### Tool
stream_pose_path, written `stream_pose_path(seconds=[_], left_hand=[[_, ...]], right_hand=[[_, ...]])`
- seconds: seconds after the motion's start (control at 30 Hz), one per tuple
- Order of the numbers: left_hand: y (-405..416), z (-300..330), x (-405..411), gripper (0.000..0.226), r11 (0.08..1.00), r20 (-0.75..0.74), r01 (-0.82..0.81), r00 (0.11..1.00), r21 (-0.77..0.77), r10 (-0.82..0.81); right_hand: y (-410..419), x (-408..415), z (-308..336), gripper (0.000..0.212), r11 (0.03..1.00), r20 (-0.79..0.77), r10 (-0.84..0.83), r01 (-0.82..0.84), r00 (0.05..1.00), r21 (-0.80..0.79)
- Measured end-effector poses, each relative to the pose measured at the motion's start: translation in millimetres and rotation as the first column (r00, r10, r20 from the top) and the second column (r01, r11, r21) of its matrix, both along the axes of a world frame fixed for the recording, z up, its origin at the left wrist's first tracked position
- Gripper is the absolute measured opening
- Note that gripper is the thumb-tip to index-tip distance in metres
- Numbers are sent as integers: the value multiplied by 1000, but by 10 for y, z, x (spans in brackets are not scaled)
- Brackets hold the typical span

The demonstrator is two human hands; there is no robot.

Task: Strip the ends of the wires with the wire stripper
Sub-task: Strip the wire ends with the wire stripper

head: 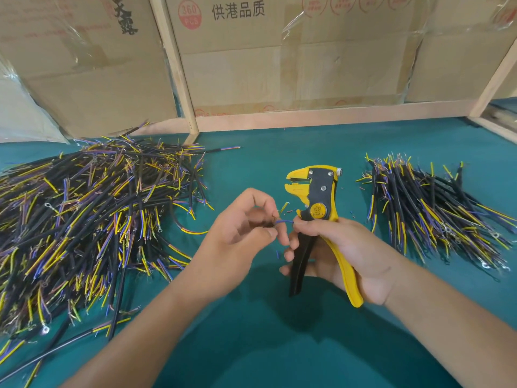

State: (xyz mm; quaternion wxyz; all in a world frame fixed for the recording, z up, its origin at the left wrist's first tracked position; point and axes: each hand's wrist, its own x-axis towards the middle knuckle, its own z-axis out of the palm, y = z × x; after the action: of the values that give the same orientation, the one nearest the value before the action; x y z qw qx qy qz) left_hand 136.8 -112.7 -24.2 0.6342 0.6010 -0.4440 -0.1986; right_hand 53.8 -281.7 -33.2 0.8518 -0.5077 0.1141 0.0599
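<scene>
Right hand [340,247] grips the stripper [319,217] by its handles, fingertips also pinching a thin blue wire [284,220] held by the left hand [243,228] above the bench [265,345]. Light, limp wire: hold it close to its end.

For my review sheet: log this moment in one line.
left hand: pinches blue wire | right hand: grips wire stripper, touches wire | stripper head empty
</scene>
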Motion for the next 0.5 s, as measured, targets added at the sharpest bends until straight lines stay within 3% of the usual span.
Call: stream_pose_path(seconds=[0.27, 0.5], left_hand=[[21, -18, 50, 19, 1000, -50, -17, 999, 13, 17], [20, -20, 43, 14, 993, 38, -114, 993, 43, 112]], right_hand=[[-3, -5, 19, 11, 1000, -4, -25, 25, 1000, 3], [1, -8, 5, 10, 999, 60, -27, 28, 998, -27]])
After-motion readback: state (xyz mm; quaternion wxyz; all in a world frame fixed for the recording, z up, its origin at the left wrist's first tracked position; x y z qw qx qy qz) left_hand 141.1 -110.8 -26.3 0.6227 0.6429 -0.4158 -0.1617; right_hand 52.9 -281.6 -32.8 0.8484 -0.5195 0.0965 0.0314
